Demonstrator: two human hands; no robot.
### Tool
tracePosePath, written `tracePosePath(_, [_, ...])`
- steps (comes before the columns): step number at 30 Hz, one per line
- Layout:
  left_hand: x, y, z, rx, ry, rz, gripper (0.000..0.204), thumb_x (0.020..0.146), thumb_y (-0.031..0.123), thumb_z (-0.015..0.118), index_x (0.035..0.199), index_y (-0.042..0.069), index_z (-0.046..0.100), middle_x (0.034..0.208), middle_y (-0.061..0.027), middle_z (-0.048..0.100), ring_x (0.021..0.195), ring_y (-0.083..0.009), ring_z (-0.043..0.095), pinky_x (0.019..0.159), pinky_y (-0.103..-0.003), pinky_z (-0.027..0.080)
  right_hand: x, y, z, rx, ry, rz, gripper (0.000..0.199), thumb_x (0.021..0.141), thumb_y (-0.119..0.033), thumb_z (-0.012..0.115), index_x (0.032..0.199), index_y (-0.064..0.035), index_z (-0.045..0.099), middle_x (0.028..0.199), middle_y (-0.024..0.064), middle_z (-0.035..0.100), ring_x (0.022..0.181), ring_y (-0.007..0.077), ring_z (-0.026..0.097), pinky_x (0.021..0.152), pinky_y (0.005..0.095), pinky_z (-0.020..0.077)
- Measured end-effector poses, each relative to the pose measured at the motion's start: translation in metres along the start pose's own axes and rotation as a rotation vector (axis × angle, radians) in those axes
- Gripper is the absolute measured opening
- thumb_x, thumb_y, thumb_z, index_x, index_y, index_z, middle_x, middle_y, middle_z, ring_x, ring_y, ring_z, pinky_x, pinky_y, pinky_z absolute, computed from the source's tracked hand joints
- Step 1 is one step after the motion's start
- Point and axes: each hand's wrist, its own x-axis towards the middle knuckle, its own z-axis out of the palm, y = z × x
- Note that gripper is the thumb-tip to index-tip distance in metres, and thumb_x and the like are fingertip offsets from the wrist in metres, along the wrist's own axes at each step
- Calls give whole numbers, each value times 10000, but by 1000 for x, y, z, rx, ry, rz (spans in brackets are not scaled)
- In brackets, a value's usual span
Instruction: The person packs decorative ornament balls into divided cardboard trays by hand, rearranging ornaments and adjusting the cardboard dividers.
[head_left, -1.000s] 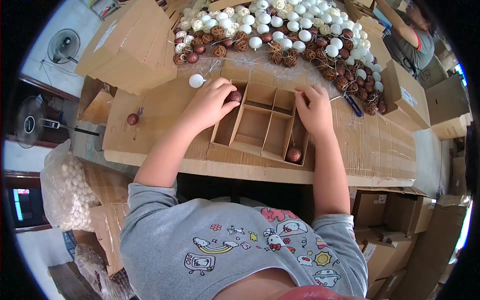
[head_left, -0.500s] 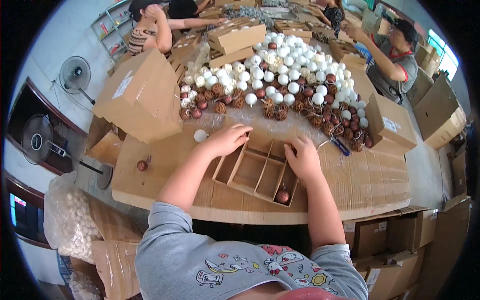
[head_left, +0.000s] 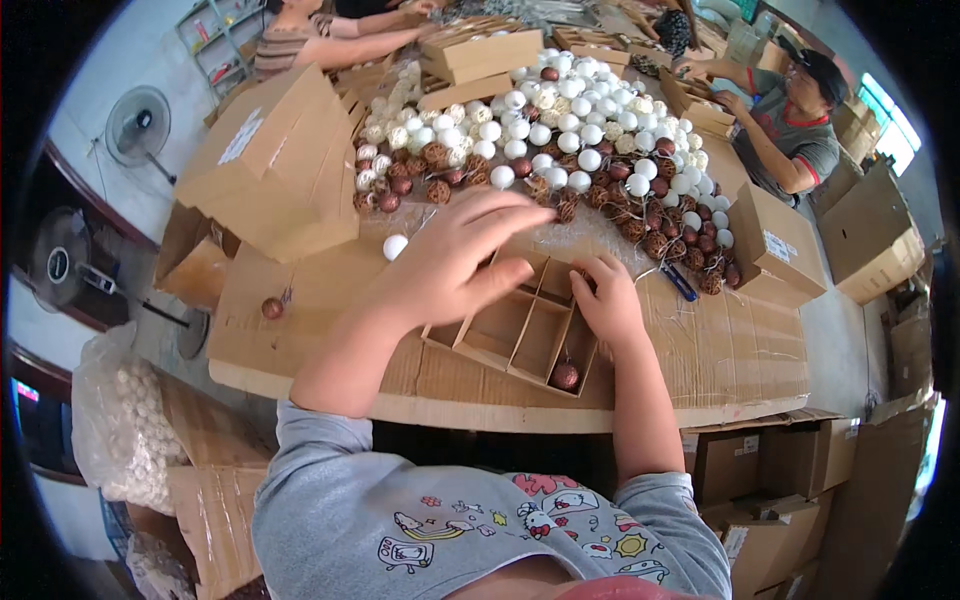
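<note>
A shallow divided cardboard box [head_left: 486,363] lies on the table before me, its compartments formed by thin card strips. One glittery brown ball ornament [head_left: 565,376] rests in its near right compartment. My right hand [head_left: 610,305] grips the right side of the box, fingertips over the wall. Above the box's far left part hovers my left hand [head_left: 455,255], open, fingers stretched toward the ornament pile and nothing in them; it hides that part of the box. Just beyond the fingertips are brown woven balls [head_left: 565,207] at the pile's near edge.
A large heap of white balls [head_left: 590,135], mixed with brown ones, covers the table's middle. Stacked cartons [head_left: 280,180] stand at left, another carton [head_left: 775,245] at right. A blue cutter [head_left: 680,283] lies right of the box. A lone brown ball [head_left: 272,308] sits at left. Co-workers sit around.
My left hand has let go of the box's far left corner and risen, reaching forward and right toward the pile. My right hand stays on the box.
</note>
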Motion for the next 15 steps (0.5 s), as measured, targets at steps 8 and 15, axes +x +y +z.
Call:
tracePosePath(8, [31,218,-89,-140,-40,-962,126,826,117,613,741,26,594,749,-34,572,700,-185,586,565,-329,433,-5,5,-9,6,3,81,144,855,-107,615,947,-3,655,859,159,598,781,316,596,708,383,484])
tracePosePath(15, [-14,157,-52,-642,270,-28,93,831,99,607,762,37,611,849,24,630,746,-153,610,633,-335,485,3,-6,7,36,-32,13,155,848,-110,620,971,-21,652,884,160,609,824,339,594,740,390,486])
